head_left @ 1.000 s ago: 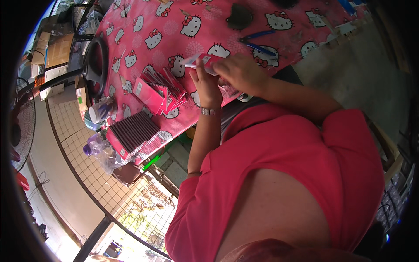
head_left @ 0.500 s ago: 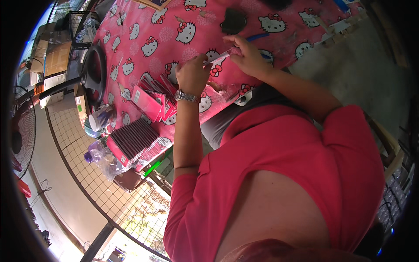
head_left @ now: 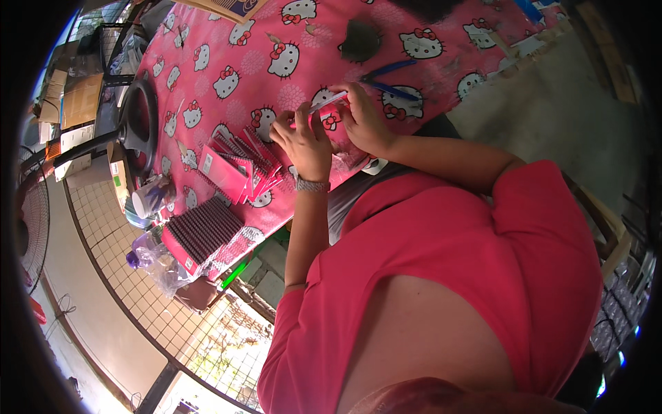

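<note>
My left hand [head_left: 303,141], with a metal-banded watch at the wrist, is over the table with its fingers bent at one end of a thin, flat, white-edged piece [head_left: 328,102]. My right hand [head_left: 365,124] grips the other end between thumb and fingers. The piece is seen almost edge-on, so its kind is unclear. Left of my left hand lies a loose heap of pink spiral notebooks [head_left: 231,172]. Beyond my right hand is a tool with two blue handles [head_left: 393,91], spread apart. A dark, flat piece [head_left: 360,41] lies farther off.
A pink cartoon-cat cloth [head_left: 227,52] covers the table. At its near left stand a stack of spiral-bound notebooks [head_left: 205,231], a clear plastic bag [head_left: 162,265] and a white-lidded container [head_left: 148,200]. A black round base [head_left: 141,127] is at the left. A cardboard box [head_left: 224,7] lies at the far edge.
My right hand has come left and nearer, uncovering more of the blue-handled tool. My left hand has shifted slightly right and nearer, its fingers more spread. The thin piece stays between them.
</note>
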### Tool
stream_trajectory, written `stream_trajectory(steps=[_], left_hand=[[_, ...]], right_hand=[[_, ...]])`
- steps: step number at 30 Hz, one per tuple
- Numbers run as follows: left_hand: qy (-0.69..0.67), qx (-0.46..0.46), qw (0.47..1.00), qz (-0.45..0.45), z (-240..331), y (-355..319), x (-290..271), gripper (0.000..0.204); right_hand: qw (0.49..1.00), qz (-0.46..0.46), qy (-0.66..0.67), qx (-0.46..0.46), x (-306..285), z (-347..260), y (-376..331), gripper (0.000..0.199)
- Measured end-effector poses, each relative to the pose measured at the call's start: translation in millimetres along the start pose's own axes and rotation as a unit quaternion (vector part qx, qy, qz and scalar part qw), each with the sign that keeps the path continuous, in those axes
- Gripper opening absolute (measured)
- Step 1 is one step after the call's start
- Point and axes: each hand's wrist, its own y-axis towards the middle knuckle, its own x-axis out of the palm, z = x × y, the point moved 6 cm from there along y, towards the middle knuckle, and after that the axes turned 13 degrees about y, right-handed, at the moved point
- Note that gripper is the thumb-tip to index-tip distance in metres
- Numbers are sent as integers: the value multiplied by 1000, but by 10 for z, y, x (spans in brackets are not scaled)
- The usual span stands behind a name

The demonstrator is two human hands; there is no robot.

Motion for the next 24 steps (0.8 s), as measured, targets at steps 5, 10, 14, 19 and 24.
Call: stream_trajectory(steps=[5,10,14,19,24], left_hand=[[191,5,981,12,204,-127,28,41],[52,117,992,-7,333,-152,152,39],[12,156,988,-4,270,-15,50,27],[-1,194,981,-10,473,68,23,31],[-9,123,991,48,399,27,176,27]], right_hand=[[999,-3,22,32,-77,90,-47,40],[988,-127,-85,-38,-4,32,-38,36],[961,-27,-223,-161,-686,65,884,18],[782,18,-597,-177,-1501,496,1811,19],[784,-81,-608,-98,-1389,370,1901,16]])
